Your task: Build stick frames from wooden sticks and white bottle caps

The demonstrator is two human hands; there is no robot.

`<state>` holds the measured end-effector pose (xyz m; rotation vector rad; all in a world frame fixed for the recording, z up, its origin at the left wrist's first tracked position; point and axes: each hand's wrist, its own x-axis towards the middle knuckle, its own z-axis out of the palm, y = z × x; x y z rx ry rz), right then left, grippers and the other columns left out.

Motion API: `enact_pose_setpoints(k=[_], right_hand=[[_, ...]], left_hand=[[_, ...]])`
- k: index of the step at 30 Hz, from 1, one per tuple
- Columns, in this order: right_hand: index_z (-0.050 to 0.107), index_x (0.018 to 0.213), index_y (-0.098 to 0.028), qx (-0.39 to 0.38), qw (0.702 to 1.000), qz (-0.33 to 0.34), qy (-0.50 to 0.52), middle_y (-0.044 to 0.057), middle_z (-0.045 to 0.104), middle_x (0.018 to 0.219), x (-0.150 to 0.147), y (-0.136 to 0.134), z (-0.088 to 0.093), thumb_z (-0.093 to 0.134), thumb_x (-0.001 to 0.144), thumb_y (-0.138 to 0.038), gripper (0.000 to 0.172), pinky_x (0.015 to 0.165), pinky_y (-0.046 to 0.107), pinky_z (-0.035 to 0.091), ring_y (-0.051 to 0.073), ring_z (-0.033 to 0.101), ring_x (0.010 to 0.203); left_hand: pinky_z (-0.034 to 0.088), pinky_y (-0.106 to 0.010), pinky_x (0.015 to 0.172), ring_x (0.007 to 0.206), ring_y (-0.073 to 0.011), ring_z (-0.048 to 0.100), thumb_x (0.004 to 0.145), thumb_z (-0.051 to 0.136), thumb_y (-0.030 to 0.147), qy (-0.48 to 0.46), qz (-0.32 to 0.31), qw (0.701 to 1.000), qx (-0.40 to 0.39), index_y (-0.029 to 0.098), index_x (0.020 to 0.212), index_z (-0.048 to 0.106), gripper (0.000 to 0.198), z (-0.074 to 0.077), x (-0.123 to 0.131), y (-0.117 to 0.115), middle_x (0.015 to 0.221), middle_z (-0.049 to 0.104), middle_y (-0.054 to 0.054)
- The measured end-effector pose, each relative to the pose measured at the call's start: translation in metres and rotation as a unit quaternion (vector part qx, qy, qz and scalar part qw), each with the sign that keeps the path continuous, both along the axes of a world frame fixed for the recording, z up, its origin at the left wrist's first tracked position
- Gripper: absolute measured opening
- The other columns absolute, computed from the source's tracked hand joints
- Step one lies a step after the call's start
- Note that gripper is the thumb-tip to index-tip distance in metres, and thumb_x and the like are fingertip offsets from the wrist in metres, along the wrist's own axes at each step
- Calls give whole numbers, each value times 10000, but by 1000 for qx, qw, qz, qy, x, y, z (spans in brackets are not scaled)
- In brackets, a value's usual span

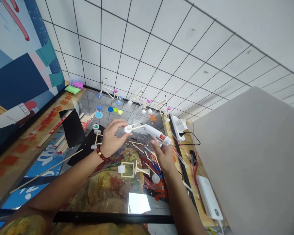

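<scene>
Between the thumb and fingers of my left hand (114, 137) is a white bottle cap (128, 129) with thin wooden sticks (138, 127) reaching out to the right. My right hand (165, 156) grips a white glue gun (155, 133), its nozzle pointing left at the stick ends. Whether the nozzle touches them I cannot tell. Below the hands lies a small wooden stick frame (128, 169) with a white cap at its left end; a white round cap (155, 178) is by its right end. Another stick frame with white caps (97, 138) is beside my left wrist.
Several stick models with coloured caps (142, 98) stand along the tiled wall. Loose caps (110, 109), bundled sticks (87, 120) and a black sheet (73, 128) lie to the left. Blue scissors (156, 166) and stick scraps are at right, near a power strip (178, 127) and white box (209, 197).
</scene>
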<state>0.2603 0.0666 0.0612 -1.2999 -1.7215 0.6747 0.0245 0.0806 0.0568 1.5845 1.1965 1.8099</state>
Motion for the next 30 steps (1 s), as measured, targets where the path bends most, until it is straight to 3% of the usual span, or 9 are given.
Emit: enact_pose_setpoints(k=[7,12,17,26,30], right_hand=[[696,1115,-208,-35,998,18,51,75,745,1048,10,5,29,637,883,-501,379,956,431,514,267,672,1009],[725,1120,-223,-51,997,58,8,71,747,1108,15,9,42,622,896,-494,366,1013,454,488,274,671,1050],[711,1188,-223,-55,995,84,7,80,727,1193,14,9,41,605,914,-479,390,1046,454,469,281,659,1115],[719,1149,-204,-40,997,67,-16,66,751,1090,15,9,41,613,912,-458,363,955,395,510,255,681,1001],[713,1165,-198,-37,996,72,-22,73,749,1094,14,8,42,621,907,-448,371,931,394,513,257,682,982]], left_hand=[[530,-414,935,1002,-239,660,811,688,231,134,-59,986,78,280,795,735,70,-12,-7,3,970,728,-72],[508,-447,989,1054,-255,645,831,683,271,115,-113,985,57,280,812,747,68,-19,-7,1,968,722,-82],[468,-469,1044,1097,-269,628,819,710,263,115,-154,981,38,278,845,758,57,-26,-7,1,989,716,-87],[480,-466,1033,1110,-272,628,827,711,276,135,-150,979,34,275,827,751,40,-25,-7,0,993,718,-91],[522,-427,995,1090,-247,644,853,662,170,181,-104,970,121,268,833,748,132,-21,-7,0,1006,723,-81]])
